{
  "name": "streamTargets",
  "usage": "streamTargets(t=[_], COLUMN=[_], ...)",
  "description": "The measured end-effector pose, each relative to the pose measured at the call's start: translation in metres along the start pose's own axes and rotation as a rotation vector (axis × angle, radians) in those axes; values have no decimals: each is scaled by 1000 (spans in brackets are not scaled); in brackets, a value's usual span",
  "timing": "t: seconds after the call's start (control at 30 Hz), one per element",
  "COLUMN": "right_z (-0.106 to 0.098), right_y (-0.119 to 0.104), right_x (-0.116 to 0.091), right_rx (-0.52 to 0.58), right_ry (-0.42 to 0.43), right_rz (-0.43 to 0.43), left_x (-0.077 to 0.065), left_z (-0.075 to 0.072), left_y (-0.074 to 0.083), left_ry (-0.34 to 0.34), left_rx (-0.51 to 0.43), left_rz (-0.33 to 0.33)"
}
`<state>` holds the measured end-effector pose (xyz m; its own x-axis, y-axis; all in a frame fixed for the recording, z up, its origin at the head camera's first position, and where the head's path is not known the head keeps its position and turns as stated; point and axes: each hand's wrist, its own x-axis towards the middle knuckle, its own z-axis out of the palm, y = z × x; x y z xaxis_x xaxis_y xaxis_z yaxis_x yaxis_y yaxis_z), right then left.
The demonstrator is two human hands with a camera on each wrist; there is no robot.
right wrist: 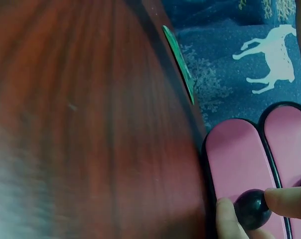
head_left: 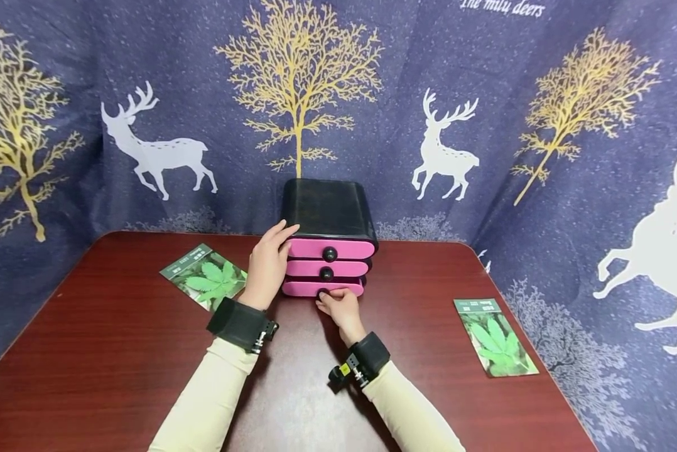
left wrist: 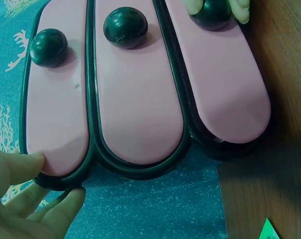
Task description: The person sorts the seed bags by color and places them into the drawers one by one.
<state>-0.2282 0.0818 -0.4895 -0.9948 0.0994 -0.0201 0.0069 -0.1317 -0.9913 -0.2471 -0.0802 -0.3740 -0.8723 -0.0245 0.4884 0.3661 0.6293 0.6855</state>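
A dark blue cloth backdrop (head_left: 395,157) printed with deer and trees hangs behind a reddish-brown table (head_left: 118,364). At the table's far edge, near the middle, stands a black drawer unit (head_left: 327,207) with three pink fronts. The bottom drawer (head_left: 301,289) projects slightly, a dark gap visible above it. Left hand (head_left: 267,267): partly closed, gripping the unit's upper left corner, thumb against the top drawer (head_left: 307,248), fingers around the side. Right hand (head_left: 343,311): nearly closed, pinching the round black bottom knob (right wrist: 252,209) between thumb and fingers. One leaf-print packet (head_left: 208,276) lies left of the unit; a second packet (head_left: 497,339) lies nearer, at the right edge.
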Motion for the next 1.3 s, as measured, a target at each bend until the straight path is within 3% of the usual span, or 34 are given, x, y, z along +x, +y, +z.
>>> streamTargets(t=[0.13, 0.33, 0.83, 1.3], right_z=[3, -1, -4, -9], right_y=[-17, -20, -22, -15], right_x=[-17, -31, -64, -71], right_rx=[-40, -45, -52, -40], right_ry=[20, -27, -11, -11], right_rz=[69, 117, 102, 105], left_x=[1, -1, -1, 0], left_z=[0, 0, 0, 2], left_y=[0, -1, 0, 0], left_ry=[-3, -14, 1, 3], left_rx=[7, -4, 9, 4], left_rz=[2, -4, 2, 2])
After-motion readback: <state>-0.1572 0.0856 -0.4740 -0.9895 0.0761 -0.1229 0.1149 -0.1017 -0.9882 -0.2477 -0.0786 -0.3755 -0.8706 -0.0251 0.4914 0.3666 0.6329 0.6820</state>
